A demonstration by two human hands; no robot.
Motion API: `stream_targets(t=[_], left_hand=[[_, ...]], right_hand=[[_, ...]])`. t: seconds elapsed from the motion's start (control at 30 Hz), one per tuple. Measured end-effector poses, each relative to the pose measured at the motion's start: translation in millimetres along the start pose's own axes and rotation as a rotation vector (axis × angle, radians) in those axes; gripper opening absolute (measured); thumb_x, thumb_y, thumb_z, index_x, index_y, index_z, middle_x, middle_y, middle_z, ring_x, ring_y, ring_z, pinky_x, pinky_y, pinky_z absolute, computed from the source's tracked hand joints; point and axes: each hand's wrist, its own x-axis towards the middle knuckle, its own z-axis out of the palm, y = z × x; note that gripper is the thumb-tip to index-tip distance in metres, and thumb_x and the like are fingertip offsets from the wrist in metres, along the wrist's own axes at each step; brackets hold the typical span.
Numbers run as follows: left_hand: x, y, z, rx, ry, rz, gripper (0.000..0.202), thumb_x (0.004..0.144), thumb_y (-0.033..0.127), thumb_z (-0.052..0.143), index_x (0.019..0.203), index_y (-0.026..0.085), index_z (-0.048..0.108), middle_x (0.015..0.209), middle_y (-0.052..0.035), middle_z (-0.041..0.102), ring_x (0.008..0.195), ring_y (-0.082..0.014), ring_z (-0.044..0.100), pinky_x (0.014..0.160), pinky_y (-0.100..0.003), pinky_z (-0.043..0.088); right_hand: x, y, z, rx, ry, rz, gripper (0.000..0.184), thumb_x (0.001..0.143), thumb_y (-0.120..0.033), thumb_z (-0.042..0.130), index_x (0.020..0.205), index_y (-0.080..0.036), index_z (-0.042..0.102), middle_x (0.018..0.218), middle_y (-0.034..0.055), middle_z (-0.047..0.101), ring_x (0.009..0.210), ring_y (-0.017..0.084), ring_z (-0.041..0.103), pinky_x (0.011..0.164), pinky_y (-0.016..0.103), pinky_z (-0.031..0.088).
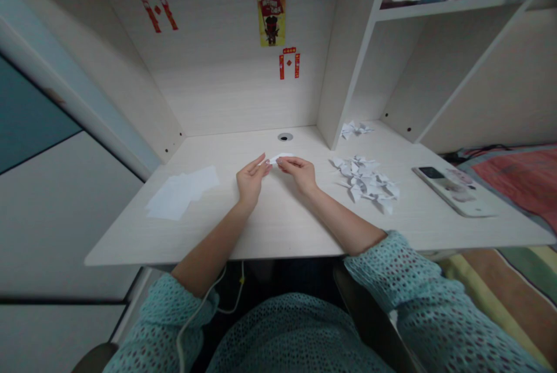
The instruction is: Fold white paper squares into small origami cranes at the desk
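My left hand [251, 178] and my right hand [298, 171] meet over the middle of the desk [282, 228]. Both pinch a small white piece of paper [279, 158], one at each end, held just above the desk top. The fingertips of both hands are closed on the paper's edges. To the right lies a heap of folded white paper cranes [366, 179]. To the left rests a loose stack of flat white paper sheets [180, 193].
A few more folded paper pieces [354, 128] sit in the shelf nook at the back right. A phone [452, 188] lies at the desk's right. A round cable hole [285, 137] is at the back. Stickers hang on the back wall.
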Motion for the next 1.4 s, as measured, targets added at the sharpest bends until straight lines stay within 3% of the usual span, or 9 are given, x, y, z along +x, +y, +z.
stream_targets(t=[0.23,0.43,0.6,0.73,0.87,1.0,1.17,1.4], left_hand=[[1,-3,-1.4,-0.013,-0.004,0.004,0.059,0.068,0.035,0.073,0.120,0.012,0.058,0.084,-0.0105,0.072,0.081,-0.0199,0.068,0.088,-0.038,0.052],[-1,-5,-0.9,0.016,-0.028,0.036,0.059,0.071,0.036,0.071,0.124,0.014,0.056,0.090,-0.0098,0.072,0.082,-0.0187,0.068,0.088,-0.036,0.052],[-2,-4,-0.6,0.050,-0.026,0.066,0.059,0.073,0.038,0.068,0.126,0.017,0.053,0.106,-0.0084,0.069,0.081,-0.0166,0.068,0.087,-0.035,0.053],[-3,-2,-1.6,0.059,-0.030,0.073,0.063,0.074,0.041,0.066,0.131,0.020,0.048,0.099,-0.0056,0.071,0.082,-0.0158,0.067,0.086,-0.034,0.052],[-1,1,-5.9,0.066,-0.081,0.053,0.066,0.077,0.048,0.059,0.136,0.023,0.042,0.094,-0.0048,0.071,0.087,-0.0173,0.067,0.084,-0.032,0.051],[5,1,-10.3,0.114,-0.139,-0.079,0.058,0.079,0.061,0.048,0.117,0.019,0.061,0.101,-0.0100,0.069,0.088,-0.0208,0.067,0.072,-0.029,0.051],[6,-4,-10.1,0.293,-0.202,-0.073,0.041,0.065,0.054,0.068,0.082,0.017,0.072,0.086,-0.0082,0.072,0.082,-0.0199,0.066,0.062,-0.024,0.049],[3,-3,-6.6,0.308,-0.235,-0.121,0.035,0.065,0.049,0.070,0.074,0.015,0.072,0.071,-0.0092,0.071,0.065,-0.0173,0.065,0.060,-0.026,0.048]], right_hand=[[0,0,2,0.074,0.016,0.009,0.037,0.045,-0.039,0.082,0.060,-0.019,0.054,0.057,-0.0016,0.062,0.060,0.014,0.062,0.064,0.028,0.049],[-2,1,5,0.080,0.068,-0.025,0.058,0.043,-0.046,0.081,0.055,-0.022,0.029,0.048,-0.0076,0.047,0.056,0.013,0.060,0.057,0.026,0.046],[-2,3,5,0.074,0.074,0.001,0.062,0.043,-0.049,0.080,0.058,-0.023,0.026,0.051,-0.0061,0.051,0.055,0.013,0.059,0.055,0.026,0.044],[-3,4,6,0.050,0.069,0.008,0.061,0.045,-0.051,0.079,0.059,-0.024,0.026,0.053,-0.0057,0.052,0.057,0.014,0.059,0.055,0.026,0.044],[-1,1,5,-0.003,0.073,-0.099,0.057,0.051,-0.051,0.076,0.060,-0.024,0.027,0.049,-0.0080,0.044,0.056,0.014,0.059,0.055,0.026,0.044],[3,-3,0,-0.095,0.003,-0.206,0.044,0.060,-0.045,0.072,0.065,-0.024,0.033,0.053,-0.0078,0.048,0.057,0.013,0.059,0.057,0.025,0.044],[6,-4,-5,-0.262,-0.103,-0.277,0.033,0.064,-0.038,0.069,0.071,-0.024,0.040,0.060,-0.0064,0.054,0.062,0.014,0.060,0.061,0.026,0.044],[5,-3,-4,-0.157,-0.097,-0.176,0.039,0.058,-0.040,0.074,0.080,-0.024,0.046,0.061,-0.0051,0.064,0.059,0.014,0.061,0.064,0.027,0.047]])
